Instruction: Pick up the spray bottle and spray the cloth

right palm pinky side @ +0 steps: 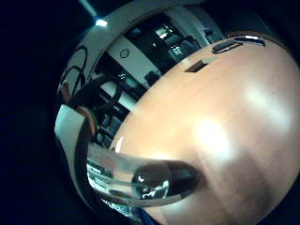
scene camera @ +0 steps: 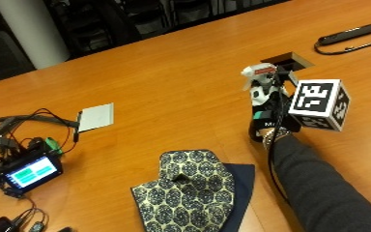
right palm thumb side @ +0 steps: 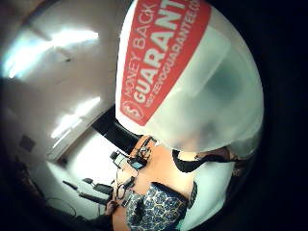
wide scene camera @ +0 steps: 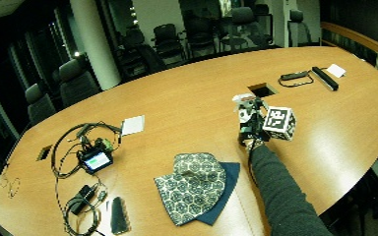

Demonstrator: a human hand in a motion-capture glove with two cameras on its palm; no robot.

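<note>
In the outside view my gloved right hand (scene camera: 267,122) grips the spray bottle (scene camera: 260,79) around its body and holds it upright, the white trigger head on top. The bottle's nozzle points left across the wooden table (scene camera: 173,82). The patterned cloth (scene camera: 189,193) lies on a dark blue cloth (scene camera: 242,180) at the table's near edge, lower left of the hand and apart from it. Close to the palm, the bottle's pale body with its red label (right palm thumb side: 163,53) fills the thumb side view, with the cloth (right palm thumb side: 156,209) beyond it. The bottle's clear base (right palm pinky side: 136,176) shows over the table (right palm pinky side: 225,131).
A small screen device (scene camera: 31,170) with tangled cables sits at the left edge. A white card (scene camera: 96,116) lies beyond it. Behind the hand is a rectangular table cutout (scene camera: 288,60), and a black cable loop (scene camera: 352,36) lies at the far right. A phone (wide scene camera: 119,215) lies near the front edge.
</note>
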